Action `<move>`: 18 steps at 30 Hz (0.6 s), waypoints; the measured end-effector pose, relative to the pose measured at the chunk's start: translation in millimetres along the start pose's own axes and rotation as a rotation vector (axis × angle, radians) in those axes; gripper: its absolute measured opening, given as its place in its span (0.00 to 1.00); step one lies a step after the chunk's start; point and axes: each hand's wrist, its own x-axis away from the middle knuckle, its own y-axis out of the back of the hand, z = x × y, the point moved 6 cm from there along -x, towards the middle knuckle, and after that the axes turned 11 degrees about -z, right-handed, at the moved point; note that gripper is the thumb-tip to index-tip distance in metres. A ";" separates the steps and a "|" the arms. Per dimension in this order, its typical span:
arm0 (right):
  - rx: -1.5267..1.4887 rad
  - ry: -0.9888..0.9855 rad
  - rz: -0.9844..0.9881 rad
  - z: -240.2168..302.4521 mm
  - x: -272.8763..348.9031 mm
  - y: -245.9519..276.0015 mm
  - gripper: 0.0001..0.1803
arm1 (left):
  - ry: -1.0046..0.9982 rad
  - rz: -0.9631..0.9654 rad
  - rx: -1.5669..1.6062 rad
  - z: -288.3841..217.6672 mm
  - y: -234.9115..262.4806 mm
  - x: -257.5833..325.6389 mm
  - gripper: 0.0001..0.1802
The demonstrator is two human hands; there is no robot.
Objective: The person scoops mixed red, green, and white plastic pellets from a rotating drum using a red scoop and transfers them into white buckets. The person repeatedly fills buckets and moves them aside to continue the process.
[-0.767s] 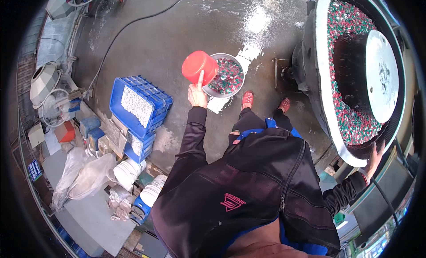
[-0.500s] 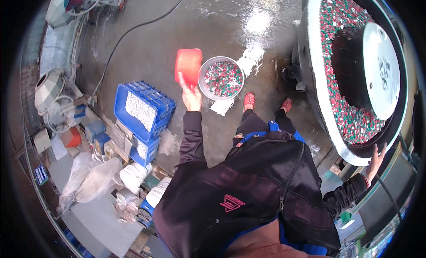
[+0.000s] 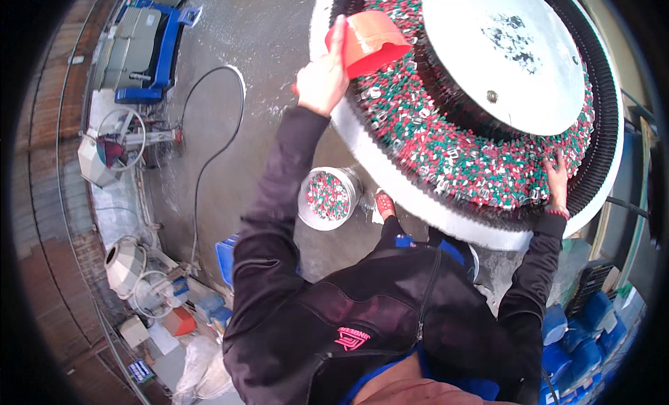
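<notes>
My left hand (image 3: 324, 83) grips a red plastic scoop (image 3: 371, 41) by its handle, above the left side of a large round tub (image 3: 411, 203) with a thick white rim. Small red and green pieces (image 3: 446, 151) fill the tub's ring-shaped channel, with pale, metal-looking loop-shaped parts among them. What the scoop holds is hidden from here. My right hand (image 3: 556, 181) reaches over the near rim, its fingers spread on the pieces at the right. A pale bucket (image 3: 354, 185) with similar red, green and white pieces stands on the floor beside the tub.
A broad round white disc (image 3: 481, 50) tops the tub's centre. A black cable (image 3: 202, 161) curves across the wet floor. Handwheel machines (image 3: 104, 158) line the left wall. A blue crate (image 3: 226, 257) sits partly behind my left arm; blue containers (image 3: 585, 335) stand at lower right.
My left hand has carried the red scoop from beside the bucket up and right, over the tub. My right hand has moved from the outer rim onto the pieces. My view has shifted toward the tub.
</notes>
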 end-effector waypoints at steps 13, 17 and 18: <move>0.470 -0.118 0.316 -66.3 -14.5 -177.4 0.24 | 0.057 0.784 -0.100 -93.8 -180.1 69.9 0.49; 0.302 -0.320 0.480 -1.1 29.8 -186.1 0.35 | 0.168 0.955 0.113 -166.5 -170.4 116.4 0.52; 0.267 -0.349 0.529 13.6 42.3 -184.8 0.37 | 0.128 0.975 0.221 -182.9 -167.5 122.8 0.53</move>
